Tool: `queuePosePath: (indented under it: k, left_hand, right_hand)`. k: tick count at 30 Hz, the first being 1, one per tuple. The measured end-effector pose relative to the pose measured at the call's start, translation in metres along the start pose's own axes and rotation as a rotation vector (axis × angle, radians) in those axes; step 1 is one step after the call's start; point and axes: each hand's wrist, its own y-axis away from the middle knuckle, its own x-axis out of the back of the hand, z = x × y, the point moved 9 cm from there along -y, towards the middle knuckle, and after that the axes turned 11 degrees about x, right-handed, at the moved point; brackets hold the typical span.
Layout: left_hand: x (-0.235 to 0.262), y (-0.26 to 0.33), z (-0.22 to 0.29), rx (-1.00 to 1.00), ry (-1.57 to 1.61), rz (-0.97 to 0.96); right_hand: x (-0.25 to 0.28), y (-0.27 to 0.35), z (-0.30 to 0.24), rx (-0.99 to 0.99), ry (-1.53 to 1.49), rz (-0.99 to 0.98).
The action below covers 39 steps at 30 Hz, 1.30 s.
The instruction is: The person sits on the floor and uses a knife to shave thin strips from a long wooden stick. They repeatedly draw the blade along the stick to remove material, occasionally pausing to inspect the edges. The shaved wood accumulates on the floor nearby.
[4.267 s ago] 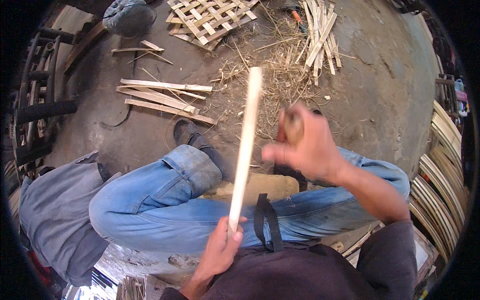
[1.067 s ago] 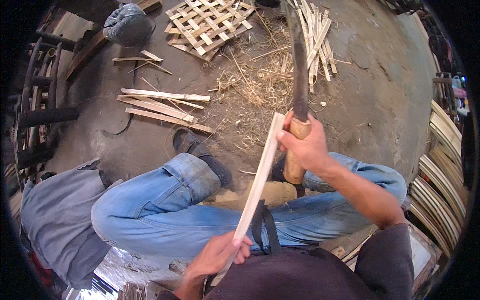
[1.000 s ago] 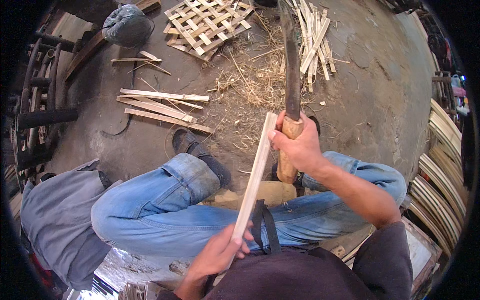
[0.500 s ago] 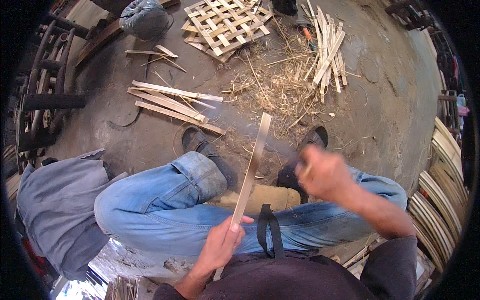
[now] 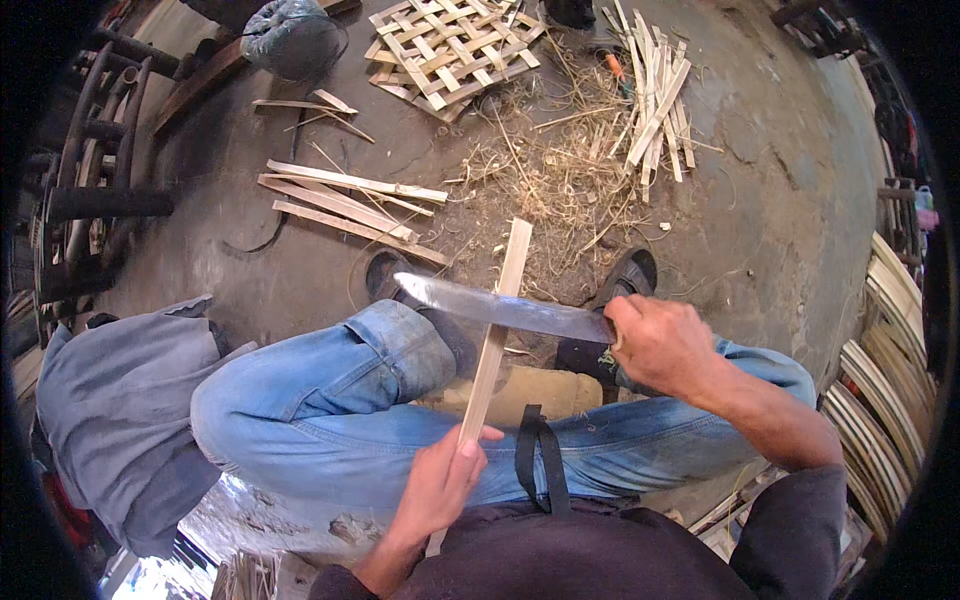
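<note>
Fingers of the left hand (image 5: pixel 440 485) wrap the lower end of a pale bamboo strip (image 5: pixel 495 325) rising through the frame's centre. Right hand (image 5: pixel 655 340), fist closed around the handle, holds a long knife (image 5: pixel 500 305) whose blade lies crosswise over the strip, above the jeans-clad knees (image 5: pixel 330 400). A woven lattice panel (image 5: pixel 450 45) lies at top centre.
</note>
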Motion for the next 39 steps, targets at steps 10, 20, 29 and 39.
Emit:
queuePosePath:
  k: [10, 20, 29, 39]
  left_hand:
    - [-0.006, -0.003, 0.003, -0.053, -0.032, -0.05]
    - [0.001, -0.003, 0.001, -0.082, -0.01, 0.07]
    - [0.0, -0.02, -0.012, 0.14, 0.229, -0.019]
    - [-0.01, -0.018, 0.002, 0.083, 0.156, -0.102]
  right_hand:
    - [0.008, -0.003, 0.017, -0.046, -0.087, 0.071]
    - [0.002, 0.005, 0.006, 0.004, 0.024, 0.108]
    - [-0.029, 0.022, -0.078, 0.251, -0.052, -0.089]
    - [-0.006, -0.001, 0.034, -0.129, -0.08, 0.09]
